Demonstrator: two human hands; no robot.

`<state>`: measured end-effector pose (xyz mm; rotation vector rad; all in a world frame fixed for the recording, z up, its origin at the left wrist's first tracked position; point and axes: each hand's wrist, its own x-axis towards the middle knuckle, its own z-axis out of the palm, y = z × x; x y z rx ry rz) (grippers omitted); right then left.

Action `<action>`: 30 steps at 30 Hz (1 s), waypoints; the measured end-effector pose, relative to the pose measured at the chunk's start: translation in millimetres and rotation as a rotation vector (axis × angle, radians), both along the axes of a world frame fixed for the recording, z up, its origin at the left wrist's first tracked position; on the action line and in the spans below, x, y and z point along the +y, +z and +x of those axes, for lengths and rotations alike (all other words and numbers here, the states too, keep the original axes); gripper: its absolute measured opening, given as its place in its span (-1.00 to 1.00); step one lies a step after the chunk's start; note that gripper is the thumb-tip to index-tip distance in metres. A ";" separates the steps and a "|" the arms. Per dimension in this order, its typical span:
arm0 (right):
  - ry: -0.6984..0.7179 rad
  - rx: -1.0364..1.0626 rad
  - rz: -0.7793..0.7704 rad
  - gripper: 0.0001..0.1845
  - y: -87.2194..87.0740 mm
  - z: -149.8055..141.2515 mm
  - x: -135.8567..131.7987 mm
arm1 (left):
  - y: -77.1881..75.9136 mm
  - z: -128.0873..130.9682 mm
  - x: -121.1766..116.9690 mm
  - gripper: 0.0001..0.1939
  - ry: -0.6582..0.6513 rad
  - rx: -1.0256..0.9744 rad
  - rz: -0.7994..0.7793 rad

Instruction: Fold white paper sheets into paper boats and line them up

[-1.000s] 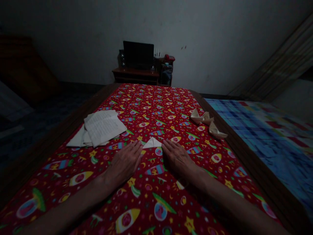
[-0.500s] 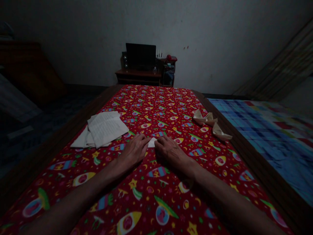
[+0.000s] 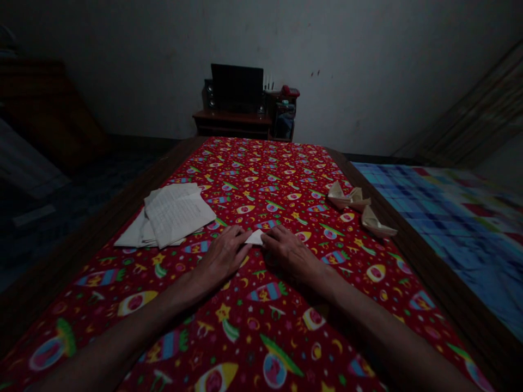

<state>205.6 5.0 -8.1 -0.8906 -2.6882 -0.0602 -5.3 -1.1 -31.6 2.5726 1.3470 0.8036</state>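
Note:
Between my hands a small piece of folded white paper [image 3: 255,238] shows as a pale triangle, low over the red patterned cloth [image 3: 261,294]. My left hand [image 3: 227,251] pinches its left end. At the right end, the fingers of my right hand [image 3: 288,249] are closed on the same paper. Most of the paper is hidden under the fingers. Left of my left hand lies a stack of printed paper sheets [image 3: 180,213]. Over on the right side of the cloth sit several folded paper boats [image 3: 378,224].
Dark wooden edges [image 3: 392,234] border the cloth on both sides. Beyond the far end, a black monitor [image 3: 237,87] with speakers stands on a small desk [image 3: 232,121]. A blue checked mat [image 3: 441,239] lies to the right, and a wooden cabinet [image 3: 41,109] stands at the left.
The camera view has shifted slightly. Both hands remain closed on the folded paper, and a little more of its white triangle shows between the fingers.

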 end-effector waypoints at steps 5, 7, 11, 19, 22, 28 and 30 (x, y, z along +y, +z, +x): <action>0.023 0.020 -0.036 -0.77 0.8 2.6 1.0 | 9.7 4.6 -3.6 -0.72 0.029 -0.049 -0.126; 0.014 0.012 -0.065 -0.77 3.6 3.2 1.2 | 13.5 6.5 -4.6 -0.70 0.043 -0.060 -0.174; 0.001 -0.018 -0.078 -0.79 8.3 2.6 0.8 | 13.1 7.8 -3.4 -0.66 0.047 -0.096 -0.213; 0.046 0.054 -0.131 -0.74 11.6 7.0 -0.5 | 12.5 9.8 -2.8 -0.64 0.091 -0.137 -0.228; 0.047 0.017 -0.119 -0.73 11.8 7.5 -1.3 | 14.3 11.2 -3.5 -0.64 0.105 -0.135 -0.237; 0.080 -0.052 -0.059 -0.77 9.8 3.2 -3.2 | 13.7 12.0 -3.2 -0.64 0.108 -0.149 -0.238; 0.097 -0.029 -0.069 -0.75 9.2 3.8 -2.3 | 13.1 11.5 -3.0 -0.65 0.103 -0.166 -0.231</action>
